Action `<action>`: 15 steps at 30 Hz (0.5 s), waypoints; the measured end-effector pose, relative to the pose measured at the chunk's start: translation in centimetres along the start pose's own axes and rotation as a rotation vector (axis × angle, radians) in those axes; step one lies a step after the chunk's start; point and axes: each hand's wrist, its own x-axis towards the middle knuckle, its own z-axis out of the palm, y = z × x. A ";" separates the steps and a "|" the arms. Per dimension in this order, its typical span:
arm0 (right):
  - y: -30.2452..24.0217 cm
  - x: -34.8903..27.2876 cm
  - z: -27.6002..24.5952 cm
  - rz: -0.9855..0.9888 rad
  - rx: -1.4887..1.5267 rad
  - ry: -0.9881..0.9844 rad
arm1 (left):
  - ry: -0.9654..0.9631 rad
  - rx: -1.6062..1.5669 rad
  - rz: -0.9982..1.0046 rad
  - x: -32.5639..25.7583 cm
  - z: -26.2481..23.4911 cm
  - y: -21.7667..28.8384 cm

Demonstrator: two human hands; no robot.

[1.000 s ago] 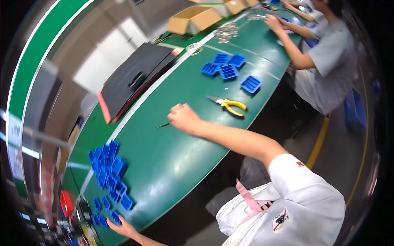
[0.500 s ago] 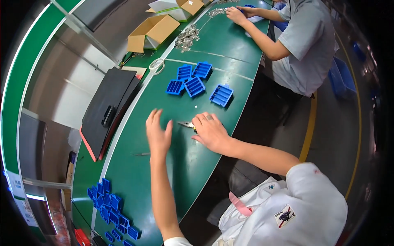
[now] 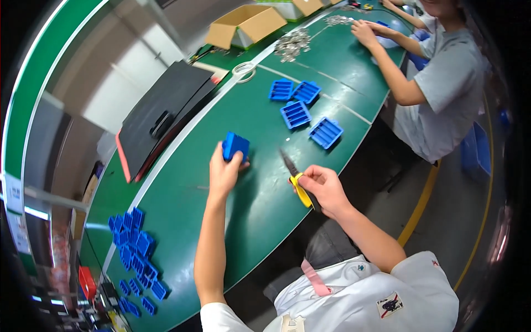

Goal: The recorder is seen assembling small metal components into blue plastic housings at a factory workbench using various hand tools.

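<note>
Raised over the green table, a blue plastic slotted case point(image 3: 237, 146) is gripped between the thumb and fingers of my left hand point(image 3: 222, 172); its closed outer side faces up. My right hand point(image 3: 328, 191) is wrapped around pliers point(image 3: 289, 164) with yellow and black handles, near the table's front edge. Their dark jaws point up and away, toward the far left, apart from the case. Just beyond the pliers, several more blue slotted cases point(image 3: 295, 115) lie with their open compartments up. One of them point(image 3: 326, 133) sits apart, closer to the front edge.
Many small blue cases point(image 3: 138, 257) are heaped on the table point(image 3: 188, 254) at the lower left. A black folder-like panel point(image 3: 160, 110), a tape roll point(image 3: 244, 72), a pile of metal parts point(image 3: 293, 44) and an open carton point(image 3: 249, 25) line the far side. A co-worker point(image 3: 451, 83) sits at the right.
My left hand has picked up one blue case from the group. My right hand has lifted the pliers off the table and drawn them nearer. The whole view has shifted.
</note>
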 end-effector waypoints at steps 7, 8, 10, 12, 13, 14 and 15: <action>3.9 -1.5 7.4 0.381 0.510 -0.222 | 0.138 -0.292 -0.051 -12.4 -9.6 -1.7; 3.9 -1.7 8.1 0.401 0.461 -0.229 | 0.173 -0.238 -0.080 -13.4 -10.6 -1.7; 4.1 -2.3 9.7 0.482 0.489 -0.272 | 0.221 -0.209 -0.037 -14.9 -12.2 -2.3; 4.3 -2.9 11.4 0.662 0.547 -0.350 | 0.274 -0.224 0.015 -15.8 -13.3 -3.0; 5.2 -3.3 11.9 0.734 0.542 -0.388 | 0.279 -0.233 0.022 -16.2 -13.8 -3.3; 5.8 -3.9 12.4 0.759 0.425 -0.402 | 0.323 -0.229 0.034 -16.5 -14.2 -3.5; 5.7 -4.4 12.9 0.787 0.313 -0.415 | 0.371 -0.231 0.039 -16.8 -14.3 -3.8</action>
